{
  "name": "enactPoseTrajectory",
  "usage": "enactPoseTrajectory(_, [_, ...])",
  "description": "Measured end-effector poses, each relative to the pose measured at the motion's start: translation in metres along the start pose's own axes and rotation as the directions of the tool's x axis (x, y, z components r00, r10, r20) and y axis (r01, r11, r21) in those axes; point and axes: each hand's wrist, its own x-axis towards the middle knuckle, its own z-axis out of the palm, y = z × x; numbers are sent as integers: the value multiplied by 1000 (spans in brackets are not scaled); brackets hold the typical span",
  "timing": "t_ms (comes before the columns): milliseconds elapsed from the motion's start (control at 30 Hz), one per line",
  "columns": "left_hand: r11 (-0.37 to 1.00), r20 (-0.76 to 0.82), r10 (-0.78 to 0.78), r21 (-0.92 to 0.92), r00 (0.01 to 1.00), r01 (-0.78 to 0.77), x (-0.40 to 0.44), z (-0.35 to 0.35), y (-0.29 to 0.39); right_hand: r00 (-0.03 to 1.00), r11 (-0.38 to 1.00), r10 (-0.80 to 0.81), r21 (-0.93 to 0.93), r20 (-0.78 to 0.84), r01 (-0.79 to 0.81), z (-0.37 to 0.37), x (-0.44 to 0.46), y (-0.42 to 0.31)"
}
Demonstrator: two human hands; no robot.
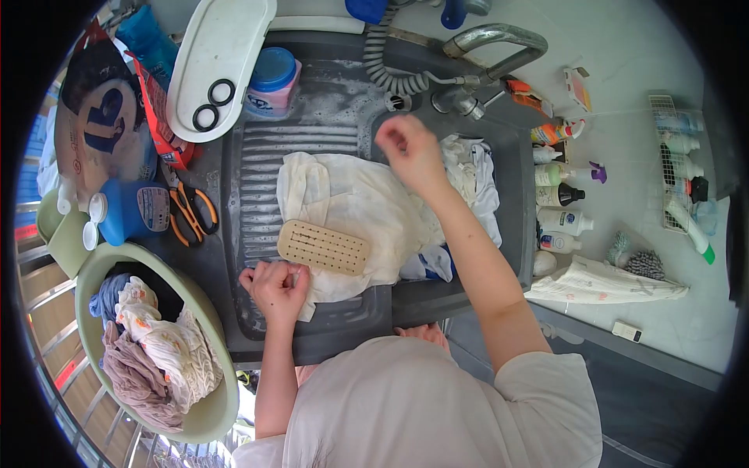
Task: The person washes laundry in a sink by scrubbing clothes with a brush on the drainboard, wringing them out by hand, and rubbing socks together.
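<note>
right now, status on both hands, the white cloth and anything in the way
Left hand curled at edge of white cloth, grip unclear. Right hand raised, fingers curled. Cloth partly over ridges. Tan brush atop it.

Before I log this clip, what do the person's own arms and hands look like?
The left hand and right hand are bare, with no gloves, watch or bracelet showing. Both forearms are uncovered. The right sleeve is short, loose and plain pale grey, matching the shirt.
</note>
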Motion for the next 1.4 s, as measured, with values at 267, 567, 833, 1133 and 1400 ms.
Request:
enactPoseTrajectory(267, [999,-8,38,5,999,-38,-2,2,-2,850,881,-442,-36,288,471,61,-57,-2])
enactPoseTrajectory(567, [999,-18,30,27,999,-29,-2,2,-3,861,943,-331,172,387,285,51,-46,2])
enactPoseTrajectory(833, [999,-14,29,23,999,-29,-2,2,-3,988,894,-35,447,152,-37,12,-42,30])
enactPoseTrajectory(1133, [999,-9,33,12,999,-33,-2,3,-2,898,760,-318,-648,-303,51,-136,6,107])
enactPoseTrajectory(1400, [999,-31,33,23,999,-33,-4,2,-3,986,330,0,-931,166,157,-144,18,117])
